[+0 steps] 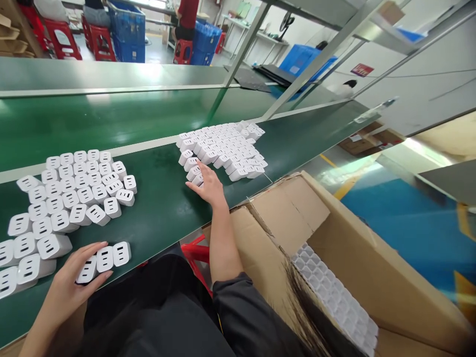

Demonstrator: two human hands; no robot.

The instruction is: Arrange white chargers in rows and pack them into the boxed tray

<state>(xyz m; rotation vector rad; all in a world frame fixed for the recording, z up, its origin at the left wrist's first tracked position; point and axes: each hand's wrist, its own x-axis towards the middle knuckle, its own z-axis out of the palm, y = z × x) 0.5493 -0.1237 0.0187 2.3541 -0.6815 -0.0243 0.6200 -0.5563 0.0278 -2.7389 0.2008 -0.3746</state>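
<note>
My left hand (72, 282) rests on the near edge of the green bench (159, 208), fingers curled around a short row of three white charger plugs (106, 258). My right hand (210, 187) reaches forward with fingers spread flat, touching the near plugs of a large cluster of white plugs (223, 148). Another big group of white plugs (70, 193) lies in rows at the left, each with three slots on its face.
An open cardboard box (353, 267) stands at my right, with rows of white plugs (334, 297) packed inside. A green conveyor belt (92, 119) runs behind the bench. Metal frame posts (245, 44) rise at the back. Red stools, blue crates and seated people are far behind.
</note>
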